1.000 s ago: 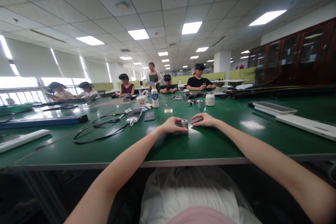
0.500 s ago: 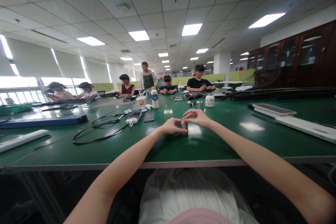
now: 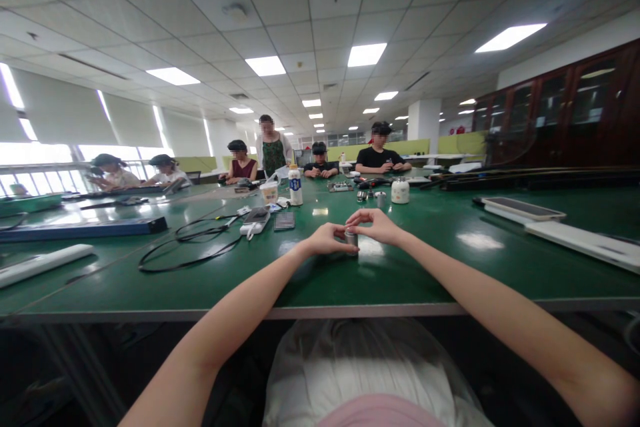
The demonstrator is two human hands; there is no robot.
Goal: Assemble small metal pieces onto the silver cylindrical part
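Note:
A small silver-grey metal cylinder [image 3: 352, 242] stands upright on the green table, straight ahead of me. Wrapped round its left side are the thumb and fingers of my left hand [image 3: 327, 239]. From the right, my right hand [image 3: 376, 225] reaches over the cylinder, its thumb and fingertips brought together at the top rim. Whatever those fingertips pinch there is too small and too covered to make out. Farther off, a similar grey cylinder [image 3: 381, 199] stands near small shiny metal parts [image 3: 361, 197].
Left of my hands lie a black cable [image 3: 187, 260], a white device [image 3: 255, 220] and a dark flat panel [image 3: 285, 221]. A bottle [image 3: 295, 187], a cup [image 3: 271, 193] and a white jar [image 3: 400, 191] stand beyond. White bars [image 3: 585, 243] lie right. Several people are across the table.
My right fingertips have come down slightly and closed at the cylinder's top. My left hand and the cylinder stay in place. A standing person in the background has shifted left.

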